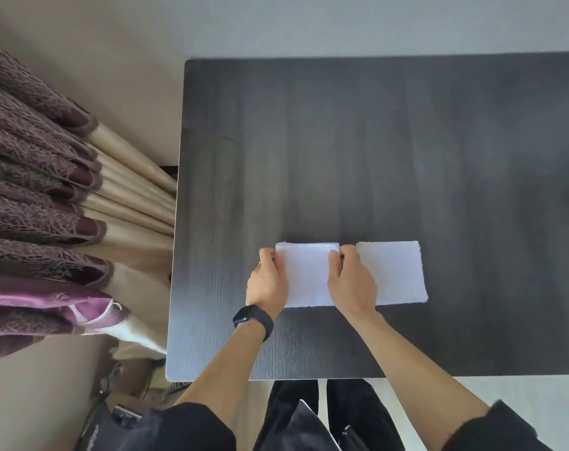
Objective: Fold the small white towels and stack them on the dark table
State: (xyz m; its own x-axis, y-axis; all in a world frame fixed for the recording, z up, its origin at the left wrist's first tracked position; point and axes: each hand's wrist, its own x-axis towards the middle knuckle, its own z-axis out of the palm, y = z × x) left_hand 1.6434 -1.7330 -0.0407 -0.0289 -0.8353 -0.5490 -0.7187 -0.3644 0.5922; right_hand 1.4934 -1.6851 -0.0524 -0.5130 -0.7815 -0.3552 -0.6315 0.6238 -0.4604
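A small white towel [307,275] lies flat on the dark table [374,151], near its front edge. It looks folded over, with layered edges along its far side. My left hand [267,281] grips its left edge, thumb on top. My right hand [351,281] pinches its right edge at the far corner. A second white towel [395,273] lies flat just to the right, partly under my right hand. Whether the two white pieces are joined beneath that hand is hidden.
Purple and beige curtains [48,206] hang to the left of the table. A bag [123,418] sits on the floor at the table's front left corner. The table's left edge [175,255] is close to my left hand.
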